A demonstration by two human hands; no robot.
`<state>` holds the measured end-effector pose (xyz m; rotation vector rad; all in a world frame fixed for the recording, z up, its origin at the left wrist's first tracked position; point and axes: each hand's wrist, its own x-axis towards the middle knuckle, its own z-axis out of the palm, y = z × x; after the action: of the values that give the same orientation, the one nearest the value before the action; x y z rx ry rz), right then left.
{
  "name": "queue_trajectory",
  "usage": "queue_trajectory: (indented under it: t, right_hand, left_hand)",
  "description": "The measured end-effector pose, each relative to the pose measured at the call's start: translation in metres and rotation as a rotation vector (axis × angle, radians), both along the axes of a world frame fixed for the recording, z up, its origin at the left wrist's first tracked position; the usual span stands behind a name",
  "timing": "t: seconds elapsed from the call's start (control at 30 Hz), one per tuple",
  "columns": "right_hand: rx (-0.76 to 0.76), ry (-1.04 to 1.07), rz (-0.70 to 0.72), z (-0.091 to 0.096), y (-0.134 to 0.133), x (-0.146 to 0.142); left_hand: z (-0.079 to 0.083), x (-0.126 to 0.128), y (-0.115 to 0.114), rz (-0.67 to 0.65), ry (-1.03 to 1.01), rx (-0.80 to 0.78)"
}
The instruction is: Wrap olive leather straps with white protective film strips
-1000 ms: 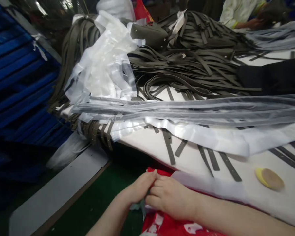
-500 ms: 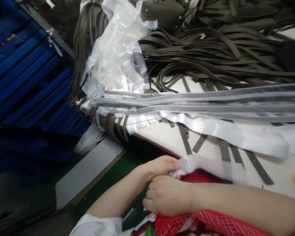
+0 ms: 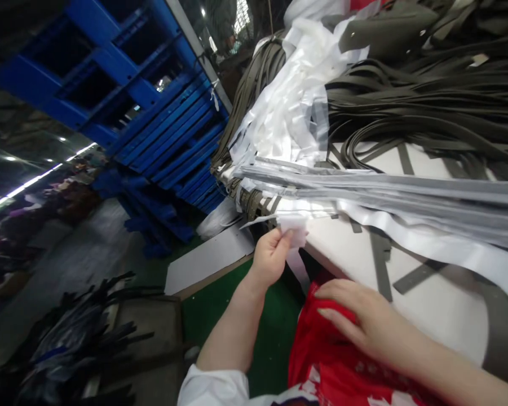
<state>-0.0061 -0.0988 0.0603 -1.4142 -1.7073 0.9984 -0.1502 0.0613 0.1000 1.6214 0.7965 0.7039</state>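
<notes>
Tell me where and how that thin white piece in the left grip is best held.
The white piece likely suits a pinch at its near edge, from the person's side: it looks thin and flat, with that edge toward the person. The left grip has its thumb on it there.

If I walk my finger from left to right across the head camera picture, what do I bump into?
Long bright light → grey board → the person's left hand, pinching a white strip → their right hand.
</notes>
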Motion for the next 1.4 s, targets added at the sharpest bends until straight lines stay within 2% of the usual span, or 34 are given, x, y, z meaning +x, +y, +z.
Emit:
queue_trajectory:
  t: [0.1,0.23,0.3,0.4,0.47,0.53,0.6,0.67,0.77,0.83,0.97,1.07,1.13,1.27,1.4]
  right_hand:
    - [-0.119,0.340,-0.195,0.002,-0.021,0.034]
    - [-0.280,0.896,-0.336,-0.009,-0.061,0.064]
    - [-0.284,1.092,-0.528,-0.019,-0.079,0.074]
    - [-0.181,1.085,-0.894,-0.034,-0.098,0.093]
    - [-0.168,0.975,-1.008,-0.039,-0.109,0.106]
    - [-0.171,0.896,-0.973,-0.040,-0.118,0.116]
    - [-0.161,0.843,-0.885,-0.038,-0.125,0.121]
    - [-0.169,0.786,-0.779,-0.037,-0.129,0.123]
    - [-0.198,0.690,-0.684,-0.038,-0.133,0.124]
    - [-0.196,0.621,-0.691,-0.041,-0.135,0.125]
    - [-0.219,0.426,-0.850,-0.048,-0.141,0.127]
    - [-0.158,0.411,-1.031,-0.051,-0.142,0.128]
    - [-0.136,0.455,-1.094,-0.052,-0.137,0.129]
    - [-0.161,0.430,-1.073,-0.051,-0.117,0.134]
    - [-0.186,0.332,-1.018,-0.048,-0.098,0.144]
  left_hand:
    - [0.002,0.023,-0.039,-0.320,0.205,0.147]
    - [-0.002,0.068,-0.083,-0.731,0.326,0.125]
    - [-0.006,0.088,-0.096,-0.865,0.425,0.135]
    - [-0.011,0.115,-0.105,-1.031,0.640,0.166]
    - [-0.012,0.132,-0.108,-1.103,0.746,0.177]
    - [-0.010,0.150,-0.112,-1.090,0.696,0.180]
    - [-0.009,0.170,-0.118,-0.997,0.528,0.145]
    - [-0.011,0.190,-0.126,-0.960,0.383,0.063]
    - [-0.023,0.213,-0.139,-0.986,0.311,-0.113]
    - [-0.035,0.221,-0.145,-0.909,0.303,-0.234]
    - [-0.053,0.221,-0.143,-0.691,0.313,-0.350]
    - [-0.060,0.212,-0.129,-0.667,0.348,-0.332]
    - [-0.064,0.204,-0.120,-0.676,0.380,-0.311]
    - [-0.073,0.189,-0.110,-0.660,0.393,-0.337]
    - [-0.079,0.183,-0.105,-0.565,0.365,-0.358]
